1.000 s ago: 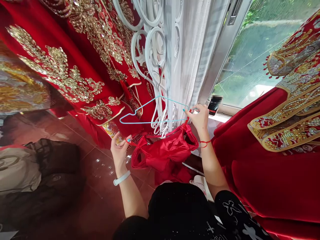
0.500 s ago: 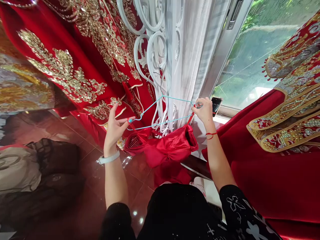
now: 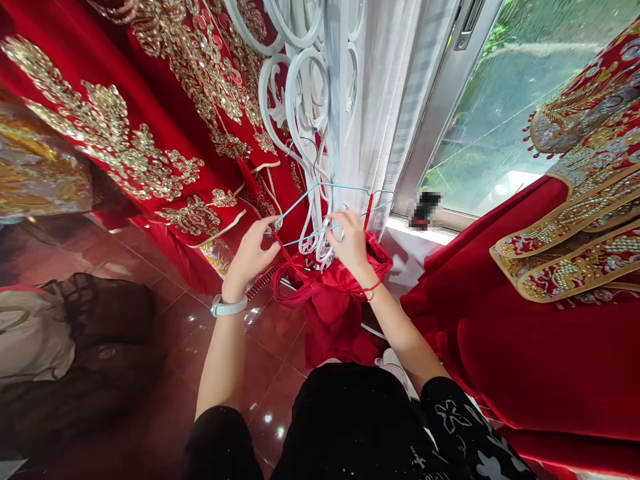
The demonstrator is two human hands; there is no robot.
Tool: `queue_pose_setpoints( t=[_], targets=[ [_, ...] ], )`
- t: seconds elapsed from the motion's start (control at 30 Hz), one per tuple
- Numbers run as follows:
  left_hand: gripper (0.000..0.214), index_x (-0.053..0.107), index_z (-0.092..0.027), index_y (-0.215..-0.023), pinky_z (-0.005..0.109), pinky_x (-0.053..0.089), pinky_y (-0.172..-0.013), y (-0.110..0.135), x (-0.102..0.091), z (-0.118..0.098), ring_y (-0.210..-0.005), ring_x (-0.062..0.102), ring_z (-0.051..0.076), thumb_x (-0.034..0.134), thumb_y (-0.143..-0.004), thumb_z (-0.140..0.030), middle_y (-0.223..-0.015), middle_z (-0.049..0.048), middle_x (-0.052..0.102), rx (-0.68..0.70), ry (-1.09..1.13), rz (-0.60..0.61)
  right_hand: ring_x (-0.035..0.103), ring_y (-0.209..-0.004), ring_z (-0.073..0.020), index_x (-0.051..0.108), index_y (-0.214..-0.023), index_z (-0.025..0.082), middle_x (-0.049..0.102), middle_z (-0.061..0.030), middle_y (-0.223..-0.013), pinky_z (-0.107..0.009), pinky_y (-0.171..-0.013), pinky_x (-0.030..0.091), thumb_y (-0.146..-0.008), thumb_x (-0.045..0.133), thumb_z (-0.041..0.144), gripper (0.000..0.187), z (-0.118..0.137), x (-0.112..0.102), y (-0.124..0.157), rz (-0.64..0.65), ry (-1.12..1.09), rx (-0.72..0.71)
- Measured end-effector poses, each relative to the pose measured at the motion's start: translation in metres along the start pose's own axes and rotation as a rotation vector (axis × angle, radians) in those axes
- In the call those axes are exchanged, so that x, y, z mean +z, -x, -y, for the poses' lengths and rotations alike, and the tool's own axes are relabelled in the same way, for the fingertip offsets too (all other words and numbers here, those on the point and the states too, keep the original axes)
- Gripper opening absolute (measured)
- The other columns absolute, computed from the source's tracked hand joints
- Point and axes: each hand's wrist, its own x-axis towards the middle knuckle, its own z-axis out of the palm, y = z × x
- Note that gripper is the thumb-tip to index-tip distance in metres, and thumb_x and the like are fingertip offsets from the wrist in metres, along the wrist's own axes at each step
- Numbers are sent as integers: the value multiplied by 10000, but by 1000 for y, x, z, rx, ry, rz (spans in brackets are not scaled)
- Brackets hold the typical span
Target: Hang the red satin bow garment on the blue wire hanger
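A thin light-blue clothes hanger (image 3: 299, 202) is held in front of me, its hook near the white scrollwork. My left hand (image 3: 251, 257) is closed at the hanger's left end, thumb and fingers around it and a red strap. My right hand (image 3: 349, 241) is closed at the middle of the lower bar, fingertips bent onto it. A shiny red dress (image 3: 327, 300) hangs below the hanger, its skirt reaching down towards my feet. Its right-hand strap (image 3: 369, 210) is looped over the hanger's right arm, with no hand on it.
White scrolled metalwork (image 3: 310, 87) stands ahead. Red garments with gold beading (image 3: 115, 133) hang on the left, and an embroidered red garment (image 3: 575, 253) on the right. A window (image 3: 510, 133) has a blurred dark object (image 3: 426, 210) on its sill. Bags (image 3: 110, 320) lie on the tiled floor (image 3: 200, 353).
My right hand has left the hanger's right end and moved left to its lower bar. The strap stays over the right arm. The left hand has shifted slightly right, still gripping its end.
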Motion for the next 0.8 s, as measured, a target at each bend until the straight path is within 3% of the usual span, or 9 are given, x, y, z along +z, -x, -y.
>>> queue_pose_setpoints(
  t=[0.1,0.17,0.2,0.23,0.37,0.43,0.6,0.8],
  targets=[
    [418,655,-226,-1245,457,450,-1103,28,11,-3,-1215,563,288,603,-830,-241,-1221,117,626,42,-157,-334,527,-1378,-256,597,-1431,301,705,-65,-1330,-566,-1272,197,-989,559,241,447,27,35,5,386,-161,-148],
    [286,697,-230,-1130,489,448,-1073,56,17,-5,-1176,579,300,611,-860,-266,-1177,122,642,48,-248,-476,546,-1369,-240,596,-1445,334,723,-50,-1327,-582,-1279,147,-1013,574,280,436,35,50,4,530,-211,-159],
    [235,709,-235,-1086,492,454,-1041,70,20,-6,-1097,606,287,584,-890,-268,-1105,109,673,62,-259,-453,571,-1338,-233,635,-1409,336,734,-51,-1308,-571,-1276,152,-1018,586,303,396,36,54,2,573,-221,-149],
    [220,719,-241,-1061,483,458,-1012,82,23,-7,-1039,624,273,556,-916,-268,-1050,93,704,90,-250,-341,593,-1302,-228,681,-1357,333,744,-54,-1287,-556,-1270,167,-1018,597,328,349,35,58,1,598,-223,-134],
    [255,747,-251,-993,498,410,-1016,112,32,-5,-1121,635,289,499,-965,-306,-1038,69,781,61,-229,233,605,-1203,-230,772,-1218,330,780,-48,-1185,-516,-1222,227,-1010,616,398,269,33,63,1,591,-210,-73],
    [244,730,-237,-888,531,374,-1046,113,31,-2,-1148,634,307,508,-950,-318,-972,72,784,-7,-245,351,595,-1165,-235,785,-1193,325,793,-41,-1142,-502,-1193,245,-1001,629,418,265,35,64,4,567,-206,-48],
    [108,655,-227,-758,517,395,-1028,109,12,10,-1074,637,308,639,-831,-306,-879,61,752,-52,-285,322,583,-1100,-232,823,-1087,312,802,-37,-1100,-474,-1142,256,-984,654,425,228,39,65,11,520,-184,7],
    [115,691,-229,-922,376,492,-787,110,-1,22,-793,604,225,604,-862,-273,-839,51,699,-109,-229,39,570,-1050,-223,831,-1036,318,804,-28,-1065,-465,-1106,237,-986,655,413,206,35,58,14,522,-172,-6]
  ],
)
